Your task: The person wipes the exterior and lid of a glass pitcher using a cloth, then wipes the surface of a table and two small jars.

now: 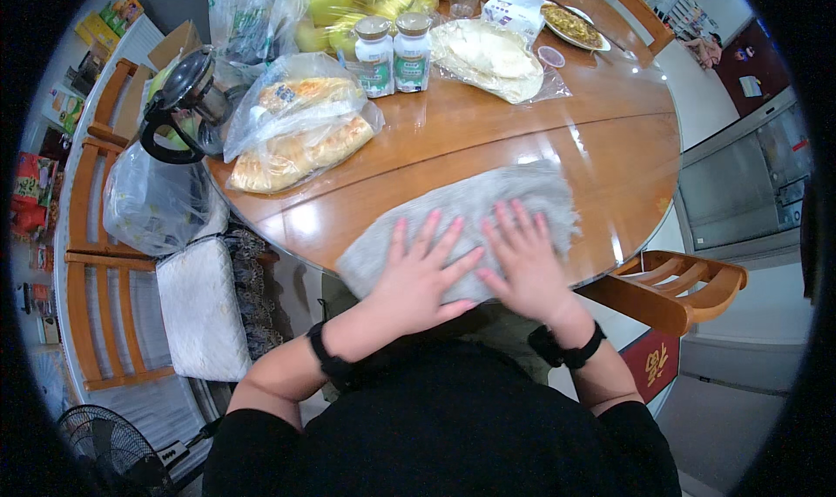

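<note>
A grey cloth (457, 203) is spread at the near edge of a round, glossy wooden table (496, 135). My left hand (421, 278) rests palm down on its left and middle part, fingers apart. Beside it my right hand (526, 259) also lies flat on the cloth, fingers pointing away from me. Neither hand grips anything. The cloth's right edge looks frayed, and my palms hide part of its near side.
Bagged bread (307, 151), a glass pot (189, 102), two white bottles (393, 56), bagged flatbreads (490, 56) and a plate of food (575, 28) stand toward the table's back. Chairs (98, 197) line the left; another chair (692, 288) is at right. A fan (111, 451) stands lower left.
</note>
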Available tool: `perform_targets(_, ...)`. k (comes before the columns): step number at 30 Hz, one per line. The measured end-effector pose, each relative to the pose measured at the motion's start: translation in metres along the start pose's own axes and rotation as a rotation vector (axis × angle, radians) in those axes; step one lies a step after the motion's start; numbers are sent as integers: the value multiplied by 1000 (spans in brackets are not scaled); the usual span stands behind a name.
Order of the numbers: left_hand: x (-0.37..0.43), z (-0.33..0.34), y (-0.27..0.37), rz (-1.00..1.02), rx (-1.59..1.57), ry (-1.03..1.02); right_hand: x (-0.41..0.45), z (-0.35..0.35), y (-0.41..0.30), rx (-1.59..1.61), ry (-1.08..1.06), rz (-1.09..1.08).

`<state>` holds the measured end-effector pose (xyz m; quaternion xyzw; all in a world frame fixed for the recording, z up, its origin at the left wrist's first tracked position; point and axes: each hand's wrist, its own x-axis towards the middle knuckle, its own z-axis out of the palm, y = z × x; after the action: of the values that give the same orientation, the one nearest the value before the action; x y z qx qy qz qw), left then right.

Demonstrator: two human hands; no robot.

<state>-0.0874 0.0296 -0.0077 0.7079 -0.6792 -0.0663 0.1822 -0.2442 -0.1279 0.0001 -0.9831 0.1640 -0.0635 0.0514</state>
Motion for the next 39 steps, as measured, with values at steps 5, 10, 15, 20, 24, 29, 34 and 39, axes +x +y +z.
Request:
perform_targets(5, -67, -29, -26, -128, 136, -124, 23, 4, -68, 203, -59, -161)
perform_targets(10, -92, -40, -45, -457, 239, -9, 46, 3, -86, 378, -11, -382)
perform_targets(15, -89, -41, -40, -456, 132, 18, 32, -17, -73, 748, -190, -431)
perform_targets(20, -44, -46, -21, -444, -48, 87, 26, -17, -59, 705, -16, -359)
perform_targets(24, -51, -42, -30, -392, -119, 83, 22, -15, -41, 791, 95, -277)
perform_targets(29, -92, -93, -61, -571, -259, 578, 12, -30, -26, 736, 157, -279)
perform_targets(34, -66, -125, -10, -461, -451, 859, 10, -44, -24, 777, 243, -262)
perform_targets(39, -38, -72, -11, -298, -154, 64, 18, -41, -45, 764, 242, -322)
